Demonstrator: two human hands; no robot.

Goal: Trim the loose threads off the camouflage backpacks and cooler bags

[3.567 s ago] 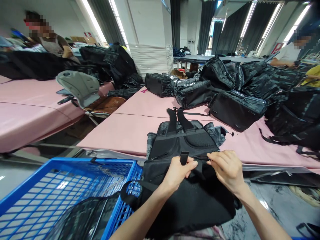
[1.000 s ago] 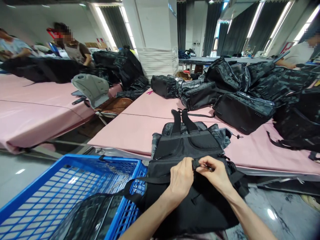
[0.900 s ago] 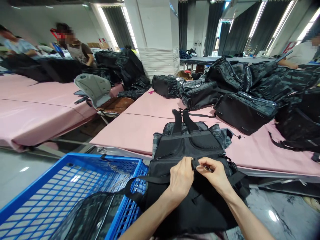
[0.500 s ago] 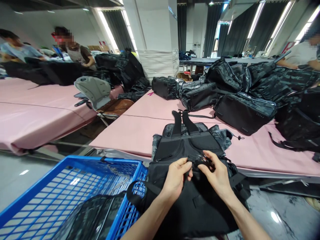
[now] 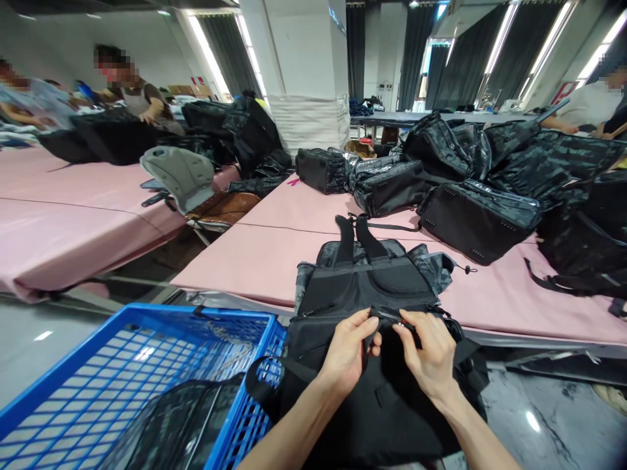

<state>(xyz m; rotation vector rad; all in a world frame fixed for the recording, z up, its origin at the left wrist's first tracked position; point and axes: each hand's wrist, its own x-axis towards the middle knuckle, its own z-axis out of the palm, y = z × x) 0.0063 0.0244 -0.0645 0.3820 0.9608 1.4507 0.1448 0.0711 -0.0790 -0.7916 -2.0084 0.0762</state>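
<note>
Head view showed left hand (image 5: 347, 346) and right hand (image 5: 434, 349) pinching a black strap (image 5: 386, 314) above the backpack (image 5: 401, 418) over the near edge of the table (image 5: 259, 261), strap handling seemingly unfinished.

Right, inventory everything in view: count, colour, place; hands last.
Tables: two, pink, left and centre
Backpack: one, black and grey camouflage, overhanging centre table
Strap: one, black, over the backpack
Other bags: many, black and camouflage, on both tables
Basket: one, blue, left of backpack
Basket's bag: one visible, dark, inside
Chair: one, grey and brown, between tables
Pillar: one, white, background
Curtains: several, dark grey, background
Co-workers: at least three, far left and right
Left hand: one, bare, pinching strap
Right hand: one, bare, pinching strap
</note>
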